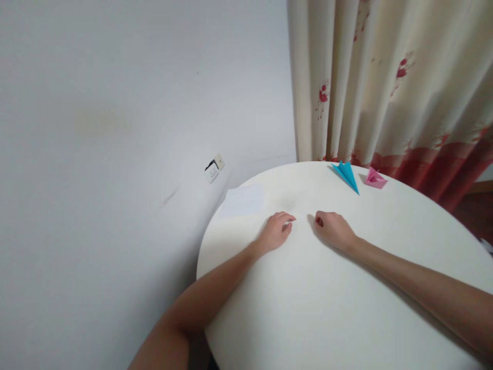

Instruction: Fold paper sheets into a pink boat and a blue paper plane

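Observation:
My left hand rests on the white round table, fingers loosely curved with a gap between thumb and fingertips, holding nothing. A little to its right, my right hand lies on its side with the fingers curled in, and nothing shows inside them. White paper lies flat just beyond my left hand, near the table's left edge. Past my right hand, toward the far edge, is a blue paper plane. Beside the plane sits a small pink folded paper boat. Neither hand touches the paper things.
A pale wall runs along the table's left side, with a wall socket above the edge. Behind the table's far side hangs a cream curtain with red flowers and a red lower band.

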The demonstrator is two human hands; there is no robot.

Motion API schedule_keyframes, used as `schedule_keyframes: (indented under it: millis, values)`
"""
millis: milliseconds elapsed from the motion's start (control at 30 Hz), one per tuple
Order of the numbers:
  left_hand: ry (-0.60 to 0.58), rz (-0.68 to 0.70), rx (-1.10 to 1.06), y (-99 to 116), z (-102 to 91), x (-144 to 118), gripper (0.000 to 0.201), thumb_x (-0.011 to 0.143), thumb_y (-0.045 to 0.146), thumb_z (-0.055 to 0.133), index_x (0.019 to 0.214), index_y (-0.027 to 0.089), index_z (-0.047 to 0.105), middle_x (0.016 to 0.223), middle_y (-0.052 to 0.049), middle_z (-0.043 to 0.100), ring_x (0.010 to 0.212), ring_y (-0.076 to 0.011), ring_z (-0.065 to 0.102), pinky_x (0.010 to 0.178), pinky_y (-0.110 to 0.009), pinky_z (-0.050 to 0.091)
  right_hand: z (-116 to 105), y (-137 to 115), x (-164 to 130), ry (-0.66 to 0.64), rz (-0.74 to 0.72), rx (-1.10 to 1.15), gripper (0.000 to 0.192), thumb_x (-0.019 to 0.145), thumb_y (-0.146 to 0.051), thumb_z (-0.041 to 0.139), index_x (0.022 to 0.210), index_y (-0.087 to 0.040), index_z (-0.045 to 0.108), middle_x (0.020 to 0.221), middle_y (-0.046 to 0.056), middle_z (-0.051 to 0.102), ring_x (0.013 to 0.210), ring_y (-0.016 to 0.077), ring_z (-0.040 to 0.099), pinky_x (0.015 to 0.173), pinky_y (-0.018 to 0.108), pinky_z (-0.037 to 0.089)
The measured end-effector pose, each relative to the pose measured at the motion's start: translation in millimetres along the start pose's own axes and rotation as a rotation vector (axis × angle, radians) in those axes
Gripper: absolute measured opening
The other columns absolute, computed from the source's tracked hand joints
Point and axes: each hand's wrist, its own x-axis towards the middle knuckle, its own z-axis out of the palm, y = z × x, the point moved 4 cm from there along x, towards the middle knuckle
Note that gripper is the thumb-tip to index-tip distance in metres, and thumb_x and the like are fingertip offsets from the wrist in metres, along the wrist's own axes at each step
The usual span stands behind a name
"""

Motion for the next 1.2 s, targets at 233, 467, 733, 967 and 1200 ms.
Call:
schedule_keyframes:
  millis: [233, 467, 733, 967, 1200]
  values:
    - [0.004, 0.015, -0.010, -0.3, -3.8, -0.1, 0.021, 0.094, 0.015, 0.051, 0.106, 0.018, 0.068, 0.109, -0.008, 0.071, 0.105, -0.0219, 0.063, 0.098, -0.038, 0.048, -2.2, 3.3, -1.8, 0.015, 0.000, 0.028, 0.014, 0.088, -0.022, 0.054, 0.082, -0.019, 0.067, 0.081, 0.007, 0.073, 0.074, 0.0192, 0.063, 0.062, 0.027, 0.031]
    - [0.012, 0.004, 0.037, -8.8, -6.7, 1.8, 0.022, 0.094, 0.015, 0.050, 0.105, 0.020, 0.069, 0.110, -0.007, 0.071, 0.107, -0.0211, 0.063, 0.100, -0.037, 0.048, -2.3, 2.5, -3.6, 0.021, 0.015, 0.034, 0.014, 0.089, -0.023, 0.055, 0.081, -0.019, 0.067, 0.082, 0.007, 0.073, 0.076, 0.0194, 0.063, 0.063, 0.027, 0.032]
    - [0.117, -0.248, 0.293, -49.9, -27.9, 5.1, 0.039, 0.094, 0.021, 0.052, 0.132, 0.019, 0.057, 0.142, -0.012, 0.056, 0.135, -0.0263, 0.049, 0.116, -0.045, 0.035, -3.8, 2.8, -5.6, 0.014, 0.015, 0.060, 0.013, 0.088, -0.023, 0.056, 0.081, -0.019, 0.067, 0.082, 0.007, 0.072, 0.076, 0.0191, 0.063, 0.064, 0.027, 0.032]
    - [-0.001, -0.662, 0.474, -93.4, -45.6, -3.5, 0.061, 0.101, 0.046, 0.035, 0.152, 0.012, 0.033, 0.163, -0.022, 0.021, 0.152, -0.0385, 0.015, 0.117, -0.064, 0.018, -2.4, 3.5, -4.9, 0.016, 0.016, 0.059, 0.012, 0.087, -0.023, 0.056, 0.079, -0.020, 0.064, 0.082, 0.006, 0.072, 0.076, 0.0190, 0.062, 0.062, 0.027, 0.032]
    - [-0.122, -0.677, 0.497, -91.0, -36.3, -9.8, 0.065, 0.101, 0.055, 0.032, 0.146, 0.010, 0.041, 0.158, -0.026, 0.030, 0.147, -0.0415, 0.026, 0.114, -0.060, 0.026, -2.7, 3.8, -5.0, 0.018, 0.002, 0.052, 0.013, 0.087, -0.023, 0.055, 0.079, -0.020, 0.065, 0.082, 0.006, 0.072, 0.077, 0.0194, 0.063, 0.062, 0.027, 0.031]
